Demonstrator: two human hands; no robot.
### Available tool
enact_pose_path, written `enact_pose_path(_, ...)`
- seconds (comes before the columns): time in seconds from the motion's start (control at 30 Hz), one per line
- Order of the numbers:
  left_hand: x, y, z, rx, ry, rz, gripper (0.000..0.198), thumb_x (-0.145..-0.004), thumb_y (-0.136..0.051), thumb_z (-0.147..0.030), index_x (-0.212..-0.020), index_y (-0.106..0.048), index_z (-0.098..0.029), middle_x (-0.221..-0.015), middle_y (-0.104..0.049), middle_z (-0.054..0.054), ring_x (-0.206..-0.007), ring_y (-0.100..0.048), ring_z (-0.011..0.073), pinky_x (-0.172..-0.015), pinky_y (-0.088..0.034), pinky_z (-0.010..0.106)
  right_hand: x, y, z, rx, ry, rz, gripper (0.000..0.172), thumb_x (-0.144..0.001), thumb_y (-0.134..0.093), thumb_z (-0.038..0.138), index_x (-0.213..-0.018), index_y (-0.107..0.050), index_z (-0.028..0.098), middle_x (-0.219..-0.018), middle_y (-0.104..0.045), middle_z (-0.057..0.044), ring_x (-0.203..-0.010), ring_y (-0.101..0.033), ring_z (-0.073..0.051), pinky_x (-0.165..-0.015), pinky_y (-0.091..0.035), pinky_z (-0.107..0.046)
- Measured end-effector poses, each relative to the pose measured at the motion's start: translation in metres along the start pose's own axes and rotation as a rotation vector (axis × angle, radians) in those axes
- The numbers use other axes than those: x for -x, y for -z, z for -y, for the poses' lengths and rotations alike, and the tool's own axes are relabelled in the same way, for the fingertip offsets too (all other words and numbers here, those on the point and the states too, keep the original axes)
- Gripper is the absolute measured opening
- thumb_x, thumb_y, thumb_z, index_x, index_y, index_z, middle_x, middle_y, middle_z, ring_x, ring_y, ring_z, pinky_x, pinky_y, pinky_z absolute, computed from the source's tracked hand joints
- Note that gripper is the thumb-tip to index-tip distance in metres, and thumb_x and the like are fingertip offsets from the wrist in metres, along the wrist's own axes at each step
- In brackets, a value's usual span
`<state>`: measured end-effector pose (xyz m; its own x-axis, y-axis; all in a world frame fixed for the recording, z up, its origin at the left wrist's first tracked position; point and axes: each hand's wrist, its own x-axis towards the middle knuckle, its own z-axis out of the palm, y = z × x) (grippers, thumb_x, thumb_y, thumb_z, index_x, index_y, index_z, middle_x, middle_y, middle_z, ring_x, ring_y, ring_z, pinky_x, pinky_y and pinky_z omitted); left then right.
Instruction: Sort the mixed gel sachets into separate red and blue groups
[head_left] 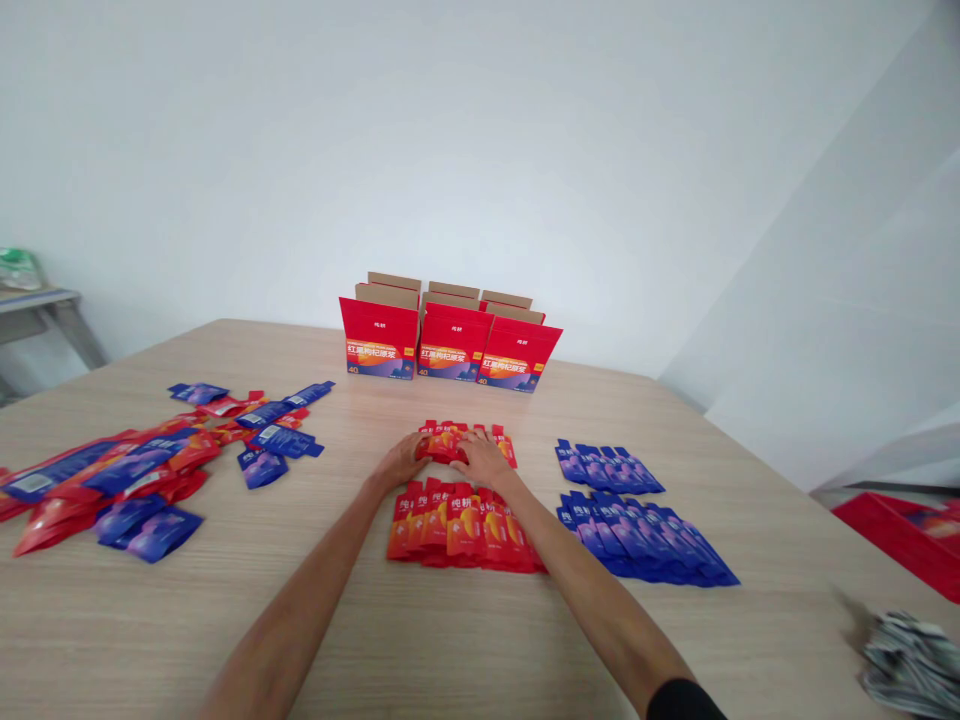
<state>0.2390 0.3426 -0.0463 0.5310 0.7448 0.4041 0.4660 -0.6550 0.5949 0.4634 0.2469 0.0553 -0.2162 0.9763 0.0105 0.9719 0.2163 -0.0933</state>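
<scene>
Both my hands reach to the far row of red pouches [504, 444] in the middle of the wooden table [465, 640]. My left hand [403, 459] and my right hand [484, 458] curl round the left end of that row and hold the pouches between them. Just nearer to me lies a second overlapped row of red pouches [461, 525]. To the right lie two rows of blue pouches, a far row [607, 467] and a near row [645, 540].
Three open red cartons [450, 340] stand in a line at the far side of the table. A loose heap of red and blue pouches [150, 465] covers the left. A red crate [911, 535] sits low at the right, and crumpled silver wrappers [911, 665] lie at the near right.
</scene>
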Motion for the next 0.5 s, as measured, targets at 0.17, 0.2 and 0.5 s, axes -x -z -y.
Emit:
enact_pose_path(0.17, 0.0, 0.004, -0.003, 0.018, -0.011, -0.008, 0.06, -0.083, -0.075, -0.027, -0.14, -0.059, -0.021, -0.145, -0.066, 0.015, -0.137, -0.061, 0.0304, -0.121, -0.046, 0.049, 0.013, 0.014, 0.007, -0.037, -0.076, -0.01, 0.043, -0.1, -0.066, 0.042, -0.134, -0.072, 0.017, -0.153, -0.057, -0.018, -0.15, -0.042, -0.037, -0.126, -0.025, -0.053)
enact_pose_path(0.2, 0.001, 0.005, -0.005, 0.023, -0.018, -0.011, 0.063, -0.081, -0.077, -0.028, -0.141, -0.057, -0.021, -0.146, -0.065, 0.015, -0.138, -0.061, 0.0302, -0.121, -0.045, 0.048, 0.019, 0.018, 0.01, -0.05, -0.082, -0.025, 0.043, -0.102, -0.063, 0.042, -0.137, -0.07, 0.018, -0.154, -0.058, -0.017, -0.149, -0.043, -0.035, -0.125, -0.026, -0.053)
enact_pose_path(0.5, 0.056, 0.103, -0.002, -0.139, 0.261, -0.214, 0.054, -0.087, -0.053, -0.02, -0.141, -0.058, -0.018, -0.146, -0.064, 0.013, -0.14, -0.058, 0.025, -0.121, -0.045, 0.042, 0.094, 0.068, 0.036, -0.599, 0.131, -0.228, 0.042, -0.103, -0.058, 0.049, -0.136, -0.07, 0.025, -0.142, -0.067, -0.009, -0.138, -0.057, -0.026, -0.123, -0.039, -0.045)
